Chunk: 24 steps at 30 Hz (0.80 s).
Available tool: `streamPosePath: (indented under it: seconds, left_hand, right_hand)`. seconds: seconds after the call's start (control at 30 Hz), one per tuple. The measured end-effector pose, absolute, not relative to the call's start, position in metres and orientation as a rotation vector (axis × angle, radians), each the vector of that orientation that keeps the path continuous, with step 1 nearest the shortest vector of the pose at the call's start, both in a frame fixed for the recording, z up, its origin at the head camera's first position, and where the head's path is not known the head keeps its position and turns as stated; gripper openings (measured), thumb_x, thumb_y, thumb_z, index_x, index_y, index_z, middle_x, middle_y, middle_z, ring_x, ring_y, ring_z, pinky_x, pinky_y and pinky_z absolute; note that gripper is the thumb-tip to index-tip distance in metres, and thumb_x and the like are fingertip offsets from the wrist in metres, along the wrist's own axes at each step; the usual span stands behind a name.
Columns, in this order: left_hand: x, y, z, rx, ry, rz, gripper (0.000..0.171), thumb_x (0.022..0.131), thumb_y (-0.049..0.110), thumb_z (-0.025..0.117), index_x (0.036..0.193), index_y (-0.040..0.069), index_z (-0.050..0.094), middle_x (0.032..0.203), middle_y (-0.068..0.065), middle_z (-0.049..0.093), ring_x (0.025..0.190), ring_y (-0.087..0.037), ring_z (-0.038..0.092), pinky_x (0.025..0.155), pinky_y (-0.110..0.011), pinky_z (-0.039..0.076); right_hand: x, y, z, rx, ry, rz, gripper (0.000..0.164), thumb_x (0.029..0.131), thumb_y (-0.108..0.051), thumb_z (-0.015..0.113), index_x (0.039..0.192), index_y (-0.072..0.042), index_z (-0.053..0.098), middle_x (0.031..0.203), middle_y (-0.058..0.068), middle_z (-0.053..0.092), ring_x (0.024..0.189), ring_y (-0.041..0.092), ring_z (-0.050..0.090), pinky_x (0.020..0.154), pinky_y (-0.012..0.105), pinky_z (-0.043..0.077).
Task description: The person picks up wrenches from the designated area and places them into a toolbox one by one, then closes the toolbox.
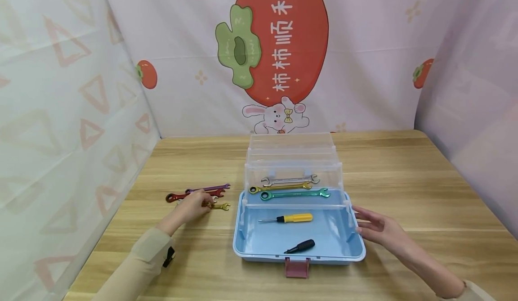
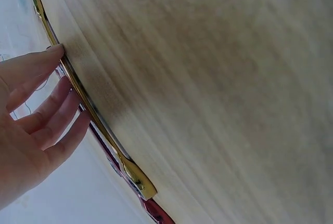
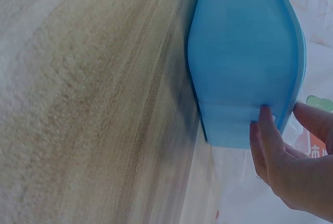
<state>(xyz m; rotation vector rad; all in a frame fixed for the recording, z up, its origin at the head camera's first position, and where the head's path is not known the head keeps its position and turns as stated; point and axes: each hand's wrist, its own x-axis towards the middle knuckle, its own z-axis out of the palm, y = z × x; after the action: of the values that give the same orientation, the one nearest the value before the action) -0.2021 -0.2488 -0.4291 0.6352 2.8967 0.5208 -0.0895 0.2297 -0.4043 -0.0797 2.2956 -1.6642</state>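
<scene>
Slim gold metal wrench (image 1: 219, 206): left side, on wood-grain table (image 1: 396, 175). Left hand (image 1: 193, 205) pinches shaft; mid-shaft hold should balance best, clear of red metal wrench (image 1: 171, 197) beyond. Right hand (image 1: 382, 231), fingers apart, touches right wall of pale-blue plastic toolbox (image 1: 329, 235); light pressure should steady it.

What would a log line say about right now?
left hand: holds gold wrench beside toolbox | right hand: touches toolbox's side | blue toolbox: open, yellow screwdriver and black screwdriver inside
</scene>
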Motion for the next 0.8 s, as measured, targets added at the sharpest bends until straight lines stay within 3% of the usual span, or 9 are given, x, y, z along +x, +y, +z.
streamPosePath:
  seconds: [0.8]
  left_hand:
    - [-0.213, -0.254, -0.434, 0.722, 2.791, 0.649, 0.014, 0.072, -0.004, 0.068, 0.079, 0.007, 0.062, 0.076, 0.001, 0.059, 0.070, -0.011, 0.053, 0.063, -0.027, 0.045]
  right_hand:
    - [-0.090, 0.231, -0.405, -0.075, 2.288, -1.658, 0.065, 0.084, -0.021, 0.060, 0.136, 0.002, 0.027, 0.130, 0.032, 0.034, 0.112, 0.038, 0.046, 0.078, 0.031, 0.048]
